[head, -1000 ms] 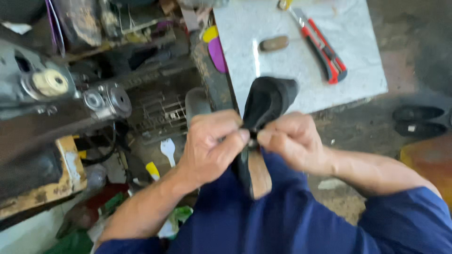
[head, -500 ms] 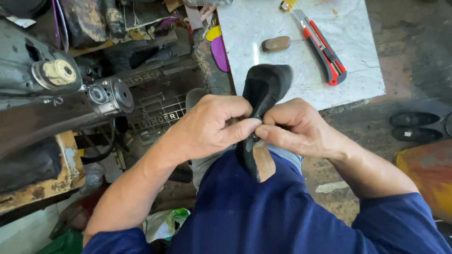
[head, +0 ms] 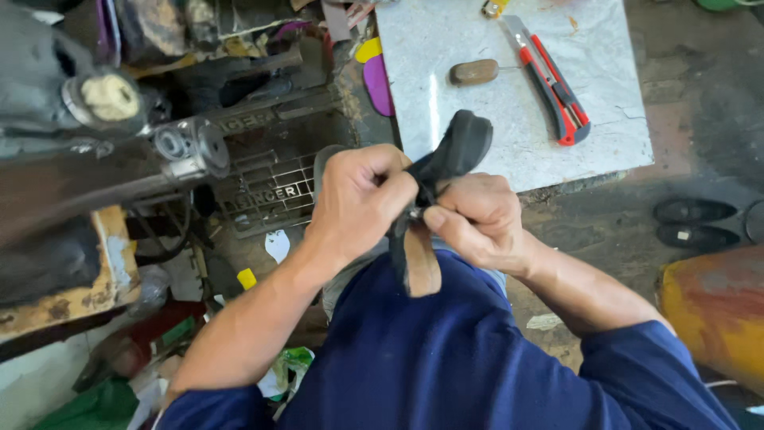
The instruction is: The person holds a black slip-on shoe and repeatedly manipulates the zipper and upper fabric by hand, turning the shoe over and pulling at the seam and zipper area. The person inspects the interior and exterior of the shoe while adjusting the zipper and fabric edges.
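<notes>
At centre frame, both hands pinch a black shoe upper.

Left hand (head: 358,195) and right hand (head: 473,215) meet thumb to thumb, fingers closed tight on the black shoe upper (head: 450,155), whose toe rises above them toward the marble counter (head: 477,119). On that counter, upper right, lie a red utility knife (head: 549,80) and a brown stone (head: 473,72).

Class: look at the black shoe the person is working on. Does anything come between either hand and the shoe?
Nothing visible does. The left hand and right hand both grip the black shoe directly, fingers pinching it at its middle.
</notes>
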